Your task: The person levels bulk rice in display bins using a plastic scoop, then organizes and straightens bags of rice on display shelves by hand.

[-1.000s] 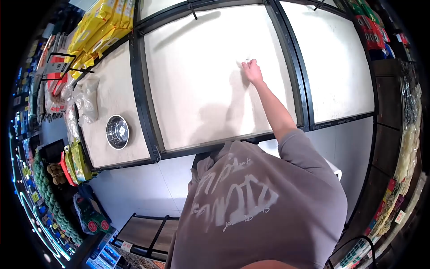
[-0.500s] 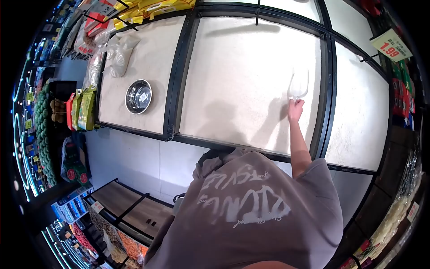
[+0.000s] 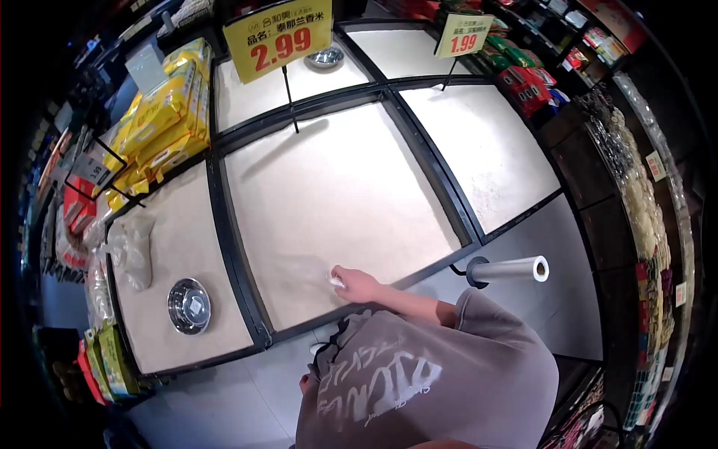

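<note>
My right hand (image 3: 353,284) is closed around the handle of a clear plastic scoop (image 3: 303,263), whose see-through blade is faint and smeared. The scoop points left, over the near part of the middle bin of white rice (image 3: 336,187). Of my left hand (image 3: 304,383), only a sliver of skin shows at the left edge of my shirt; its fingers are hidden. In the left bin sits a shiny metal bowl (image 3: 190,307) on the grain, with knotted clear bags (image 3: 133,251) behind it.
A roll of plastic bags (image 3: 516,271) juts out beside the front right of the bins. Price signs on rods (image 3: 278,41) rise from the dark dividers, and yellow rice packs (image 3: 161,112) are piled at the left. Another metal bowl (image 3: 324,57) lies in a far bin.
My right hand and the scoop have moved from the right side of the middle bin to its near left part. The view has shifted, bringing more far bins and the bag roll into sight.
</note>
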Demonstrator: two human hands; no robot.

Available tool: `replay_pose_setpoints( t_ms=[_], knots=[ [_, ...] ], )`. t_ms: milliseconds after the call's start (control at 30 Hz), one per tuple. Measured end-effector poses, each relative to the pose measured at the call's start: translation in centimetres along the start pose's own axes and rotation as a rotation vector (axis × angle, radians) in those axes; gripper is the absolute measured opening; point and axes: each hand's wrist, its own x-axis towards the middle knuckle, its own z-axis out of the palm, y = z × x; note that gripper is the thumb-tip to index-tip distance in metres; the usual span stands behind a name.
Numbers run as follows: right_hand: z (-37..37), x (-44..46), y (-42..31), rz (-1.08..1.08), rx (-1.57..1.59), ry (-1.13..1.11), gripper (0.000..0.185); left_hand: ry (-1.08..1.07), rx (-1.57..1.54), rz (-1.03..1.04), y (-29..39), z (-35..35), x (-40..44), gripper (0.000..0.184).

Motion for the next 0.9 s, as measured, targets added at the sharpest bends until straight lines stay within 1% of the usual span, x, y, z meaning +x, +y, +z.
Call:
replay_pose_setpoints(
  t_ms=[67,100,133,200,233,267,333,400,467,500,533,600,633,700,733,767,800,833,867,900],
  knots=[
    [2.2,-0.3,-1.2,0.007,0.004,0.111,0.032,-0.182,-0.079,0.073,-1.0,-2.4,1.6,0.031],
    [3.7,-0.5,-1.7,0.018,0.017,0.169,0.03,-0.228,-0.097,0.082,-1.6,-3.3,2.3,0.031],
    [5.5,-0.5,-1.7,0.015,0.023,0.175,0.03,-0.26,-0.099,0.091,-2.1,-4.6,2.9,0.031],
    [8.7,-0.4,-1.1,0.089,-0.013,0.278,0.031,-0.306,-0.095,0.099,-3.2,-6.9,4.3,0.032],
    [9.1,-1.0,-2.3,0.201,-0.005,0.194,0.03,-0.328,-0.088,0.097,-3.8,-7.8,5.0,0.033],
    [9.4,-1.6,-2.9,0.214,-0.012,0.214,0.03,-0.35,-0.071,0.1,-4.3,-8.7,5.9,0.033],
    [11.0,-3.4,-4.2,0.096,-0.118,0.307,0.027,-0.394,-0.04,0.092,-5.5,-10.5,7.3,0.034],
    [11.8,-4.2,-5.6,0.103,-0.113,0.332,0.025,-0.425,-0.016,0.078,-6.5,-12.2,8.6,0.035],
    [13.3,-4.5,-5.7,0.223,-0.06,0.391,0.025,-0.454,0.005,0.066,-7.5,-13.9,9.9,0.035],
    [13.8,-4.4,-5.3,0.235,-0.041,0.422,0.026,-0.473,0.015,0.063,-7.8,-14.5,10.6,0.036],
    [13.3,-4.6,-6.1,0.238,-0.046,0.436,0.026,-0.49,0.021,0.062,-8.0,-15.1,11.3,0.036],
    [11.1,-5.3,-8.3,0.309,0.025,0.413,0.027,-0.535,0.012,0.044,-8.1,-15.8,12.7,0.037],
    [10.5,-5.4,-8.8,0.232,0.034,0.558,0.024,-0.553,-0.001,0.031,-8.2,-16.0,13.1,0.037],
    [8.0,-5.1,-10.6,0.168,-0.002,0.774,0.025,-0.582,-0.053,-0.034,-8.0,-15.7,13.4,0.038],
    [6.1,-5.1,-12.7,0.127,0.031,0.854,0.023,-0.591,-0.082,-0.072,-7.0,-15.7,12.7,0.038],
    [3.9,-5.1,-14.8,0.11,0.141,0.889,0.02,-0.599,-0.137,-0.14,-6.1,-15.9,11.8,0.041],
    [2.3,-4.2,-15.5,0.002,0.104,1.017,0.017,-0.546,-0.204,-0.138,-6.7,-15.2,12.3,0.044],
    [0.4,-3.2,-16.0,-0.007,0.133,1.057,0.017,-0.503,-0.236,-0.123,-6.6,-14.9,11.9,0.046],
    [-1.2,-2.0,-15.8,-0.005,0.209,1.081,0.018,-0.514,-0.336,-0.125,-6.6,-14.5,11.3,0.045],
    [-2.4,-0.7,-15.3,-0.04,0.166,1.15,0.018,-0.532,-0.394,-0.139,-6.6,-14.1,10.7,0.045]
  ],
)
